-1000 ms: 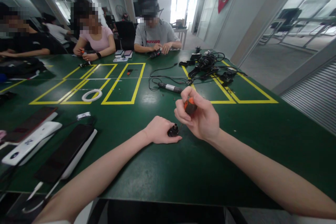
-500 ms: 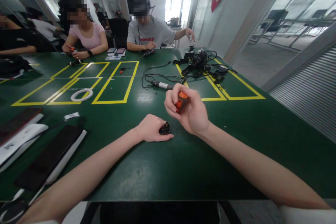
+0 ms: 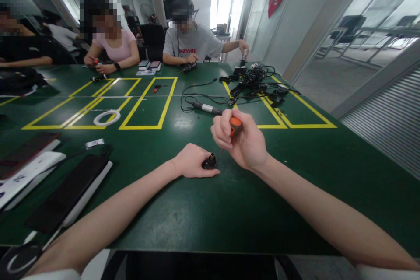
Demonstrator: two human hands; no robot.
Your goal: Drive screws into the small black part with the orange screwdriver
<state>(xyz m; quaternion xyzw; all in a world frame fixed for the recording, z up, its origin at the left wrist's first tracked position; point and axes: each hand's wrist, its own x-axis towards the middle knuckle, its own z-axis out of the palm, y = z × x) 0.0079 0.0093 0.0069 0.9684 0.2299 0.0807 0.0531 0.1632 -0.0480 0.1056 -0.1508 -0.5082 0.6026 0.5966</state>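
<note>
My left hand [image 3: 193,161] rests on the green table [image 3: 183,218] with its fingers wrapped round a small black cylindrical part [image 3: 211,162], whose narrow end points up. My right hand [image 3: 244,142] grips a screwdriver [image 3: 235,123] by its orange and dark handle. The thin shaft slants down to the left, and its tip is close to the black part's right side; whether they touch is too small to tell. Just behind my right hand lies a black and silver pen-shaped tool [image 3: 207,108] with a cable.
Tangled black cables [image 3: 251,83] lie at the back right. A white ring [image 3: 106,117] sits on yellow tape lines. Power banks and a black phone-like device [image 3: 70,190] are at the left. Several people sit across the table, one reaching a hand [image 3: 243,47] towards the cables.
The whole view has shifted slightly, moving things a little to the right. Both hands keep their holds. The person across has lowered their outstretched hand onto something by the cables.
</note>
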